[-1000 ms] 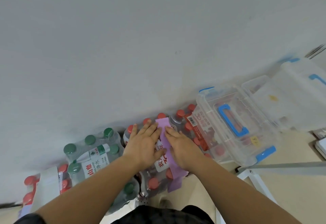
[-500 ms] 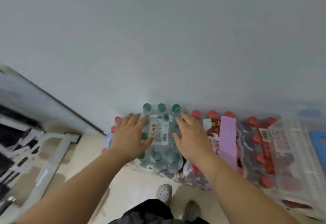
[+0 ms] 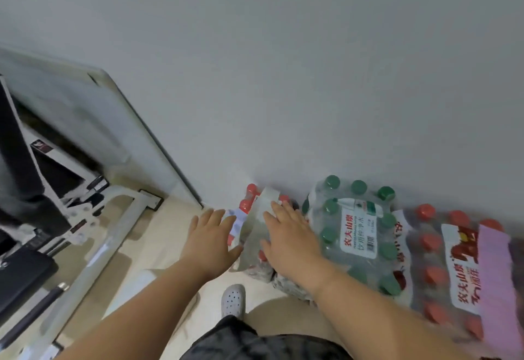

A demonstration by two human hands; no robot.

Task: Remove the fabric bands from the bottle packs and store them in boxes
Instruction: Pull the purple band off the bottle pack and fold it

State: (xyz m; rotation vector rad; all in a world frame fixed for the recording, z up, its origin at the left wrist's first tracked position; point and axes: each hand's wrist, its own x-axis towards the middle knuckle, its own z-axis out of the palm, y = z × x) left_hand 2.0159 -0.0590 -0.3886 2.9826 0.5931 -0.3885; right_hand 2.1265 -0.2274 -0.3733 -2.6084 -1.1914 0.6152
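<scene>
Three shrink-wrapped bottle packs stand on the floor along the wall. The leftmost red-capped pack [image 3: 249, 206] carries a pale whitish fabric band [image 3: 256, 226] across its top. My left hand [image 3: 211, 240] lies flat on the band's left side, fingers spread. My right hand [image 3: 292, 234] rests flat on the band's right side, next to the green-capped pack [image 3: 354, 232]. Further right, another red-capped pack [image 3: 442, 269] has a pink fabric band [image 3: 494, 269] over it. Neither hand grips anything that I can see.
A white panel [image 3: 93, 121] leans on the wall at the left. White metal frame legs [image 3: 113, 234] and dark equipment [image 3: 19, 274] crowd the left floor. My white perforated shoe [image 3: 233, 300] stands in front of the packs. The storage boxes are out of view.
The view and both hands have shifted left, from the pink-banded pack, over the green-capped pack, to the leftmost pack with the pale band. The clear boxes have left the view.
</scene>
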